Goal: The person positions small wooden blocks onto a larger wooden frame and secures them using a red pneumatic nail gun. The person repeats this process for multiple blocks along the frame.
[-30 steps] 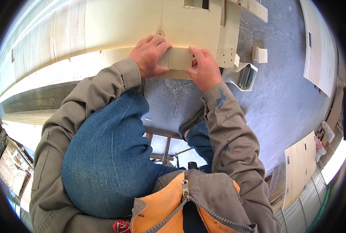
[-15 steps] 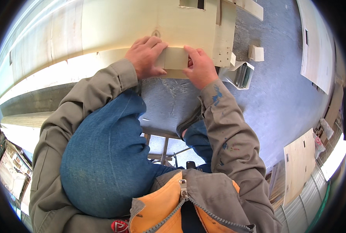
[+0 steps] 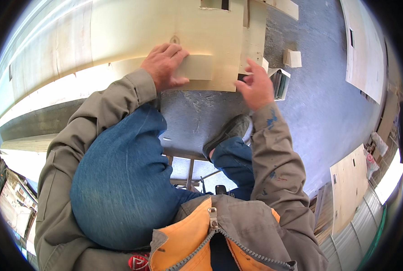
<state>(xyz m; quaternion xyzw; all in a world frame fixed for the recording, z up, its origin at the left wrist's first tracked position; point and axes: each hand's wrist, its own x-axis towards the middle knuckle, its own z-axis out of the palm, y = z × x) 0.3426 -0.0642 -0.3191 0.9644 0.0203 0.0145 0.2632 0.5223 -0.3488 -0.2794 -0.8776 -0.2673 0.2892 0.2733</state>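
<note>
A large pale plywood sheet [image 3: 133,27] lies ahead of me. Along its near edge runs a narrow plywood strip [image 3: 199,67], flat on the sheet. My left hand [image 3: 163,65] grips this strip across its width, fingers over the far side and thumb at the near side. My right hand [image 3: 258,86] holds nothing; its fingers are apart and slightly curled, just off the sheet's right corner. Close beside it on the floor is a small open carton [image 3: 280,83] with dark strip-like pieces inside, whose kind I cannot make out.
A small wood block [image 3: 292,58] sits on the grey floor [image 3: 314,113] beyond the carton. Another plywood panel [image 3: 364,49] lies at far right, and one more [image 3: 349,185] leans at lower right. My shoe [image 3: 230,133] stands below the right hand.
My right hand has let go of the strip's right end and moved right, towards the carton. The left hand stays on the strip; the view has shifted slightly.
</note>
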